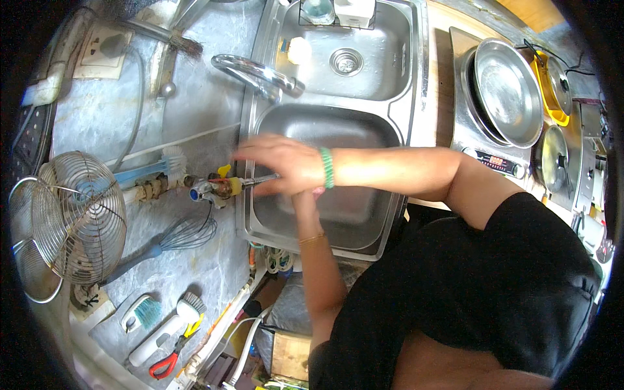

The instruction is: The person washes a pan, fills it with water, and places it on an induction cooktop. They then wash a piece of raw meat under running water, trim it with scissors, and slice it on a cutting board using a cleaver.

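My right hand [286, 166], with a green beaded bracelet [327, 168] at its wrist, reaches over the near sink basin [338, 221]. Its fingers are spread and slightly blurred. Just beyond the fingertips is a wall tap [224, 187] with a small yellow handle [224, 171]; its metal spout [259, 179] runs toward the hand. My left hand [316, 192] is crossed beneath the right one, near the wrist, and mostly hidden, so its fingers cannot be made out. A thin bracelet [312, 238] circles my left forearm.
Past my right arm lies a second basin [383, 65] with a curved faucet [253, 71]. Metal pans [510, 91] sit on the cooktop at right. Wire strainers [81, 214], a whisk [185, 234], brushes [188, 309] and red-handled scissors [162, 365] hang along the tiled wall.
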`<state>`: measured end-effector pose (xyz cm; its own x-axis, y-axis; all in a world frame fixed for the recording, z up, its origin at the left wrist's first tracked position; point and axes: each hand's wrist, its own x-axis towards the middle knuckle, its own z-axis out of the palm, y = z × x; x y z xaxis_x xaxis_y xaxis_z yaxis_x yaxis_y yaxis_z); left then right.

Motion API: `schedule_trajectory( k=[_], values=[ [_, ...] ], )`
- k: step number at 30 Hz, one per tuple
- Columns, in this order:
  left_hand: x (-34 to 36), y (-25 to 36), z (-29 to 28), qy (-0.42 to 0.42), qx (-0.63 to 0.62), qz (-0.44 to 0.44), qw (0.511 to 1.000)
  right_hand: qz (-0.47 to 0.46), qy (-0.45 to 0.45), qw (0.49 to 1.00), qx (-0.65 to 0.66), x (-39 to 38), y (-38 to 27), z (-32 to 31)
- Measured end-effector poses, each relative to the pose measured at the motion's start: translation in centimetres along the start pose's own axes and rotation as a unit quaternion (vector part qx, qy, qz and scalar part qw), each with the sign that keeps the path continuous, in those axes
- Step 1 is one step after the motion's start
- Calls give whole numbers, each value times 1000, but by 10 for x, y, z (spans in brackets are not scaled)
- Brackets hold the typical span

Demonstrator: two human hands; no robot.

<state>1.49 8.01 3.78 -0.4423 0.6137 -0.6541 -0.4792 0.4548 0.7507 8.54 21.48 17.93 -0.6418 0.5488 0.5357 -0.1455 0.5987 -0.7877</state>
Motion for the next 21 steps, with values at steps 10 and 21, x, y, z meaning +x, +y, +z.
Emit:
schedule_trajectory(
  k=[10, 21],
  values=[
    [14, 5, 1, -53, -85, 47, 994, 11, -218, 975, 46, 94, -30, 13],
    [21, 27, 9, 6, 6, 82, 997, 245, -200, 945, 87, -85, 111, 31]
  ],
)
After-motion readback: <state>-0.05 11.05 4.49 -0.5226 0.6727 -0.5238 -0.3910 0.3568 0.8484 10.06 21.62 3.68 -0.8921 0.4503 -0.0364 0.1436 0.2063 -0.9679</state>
